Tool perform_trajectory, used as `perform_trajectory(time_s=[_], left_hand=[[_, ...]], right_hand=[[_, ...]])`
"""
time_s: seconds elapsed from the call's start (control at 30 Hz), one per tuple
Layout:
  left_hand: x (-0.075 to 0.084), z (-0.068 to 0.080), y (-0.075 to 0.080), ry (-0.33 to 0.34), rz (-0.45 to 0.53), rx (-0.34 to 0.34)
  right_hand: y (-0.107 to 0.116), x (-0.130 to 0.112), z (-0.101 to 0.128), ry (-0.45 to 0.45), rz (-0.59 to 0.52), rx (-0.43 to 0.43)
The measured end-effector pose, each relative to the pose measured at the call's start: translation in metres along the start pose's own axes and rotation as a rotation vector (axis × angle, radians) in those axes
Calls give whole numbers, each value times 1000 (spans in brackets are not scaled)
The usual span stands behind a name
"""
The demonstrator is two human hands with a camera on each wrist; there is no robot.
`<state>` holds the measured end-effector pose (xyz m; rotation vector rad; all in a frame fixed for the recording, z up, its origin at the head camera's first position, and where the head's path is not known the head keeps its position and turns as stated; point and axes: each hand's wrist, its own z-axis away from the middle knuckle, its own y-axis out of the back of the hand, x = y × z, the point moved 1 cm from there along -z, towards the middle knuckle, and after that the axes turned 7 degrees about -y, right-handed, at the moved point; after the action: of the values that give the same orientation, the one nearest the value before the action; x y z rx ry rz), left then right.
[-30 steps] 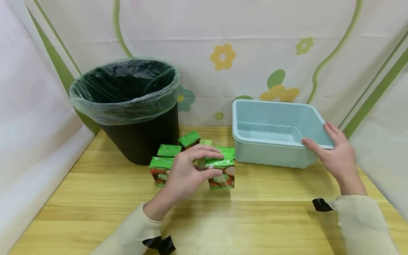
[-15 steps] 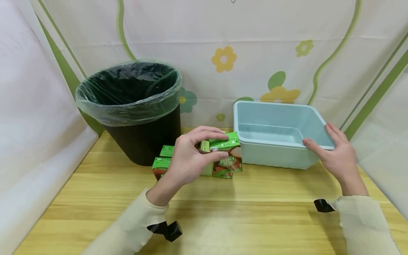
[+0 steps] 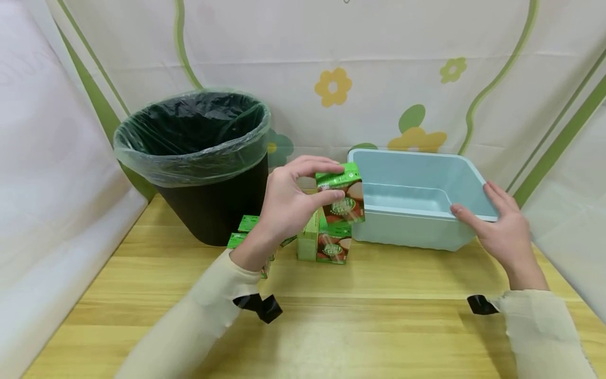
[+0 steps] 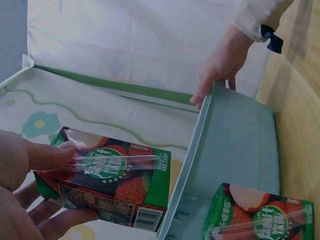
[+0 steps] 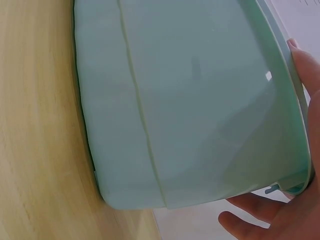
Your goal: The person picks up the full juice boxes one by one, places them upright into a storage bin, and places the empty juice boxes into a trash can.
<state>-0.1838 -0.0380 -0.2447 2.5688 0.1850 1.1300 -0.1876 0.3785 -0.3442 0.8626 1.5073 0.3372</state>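
**Left hand pinches red-and-green cardboard drink carton beside pale-blue plastic tub**

In the head view, the left wrist partly hides similar small cartons by a black bin lined with clear plastic; another red-and-green carton stands below the held one. The right hand grips the tub's right rim, its mouth open upward. Light wood-grain tabletop runs to the foreground, white flower-printed cloth behind.

The left-wrist view crops the left hand, thumb and fingers on opposite faces of the carton, held in the air near the rim; whether the two touch is hard to tell.

In the right-wrist view, the tub's wall fills most of the frame, the right hand cut off at the edge.
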Motion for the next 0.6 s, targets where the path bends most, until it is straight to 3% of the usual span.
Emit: perform_trajectory(time_s=[0.3, 0.6], left_hand=[[-12, -21, -14, 31, -69, 49], [-20, -36, -32, 51, -48, 71]], right_hand=[[1, -1, 0, -15, -6, -2], [0, -5, 1, -19, -13, -2]])
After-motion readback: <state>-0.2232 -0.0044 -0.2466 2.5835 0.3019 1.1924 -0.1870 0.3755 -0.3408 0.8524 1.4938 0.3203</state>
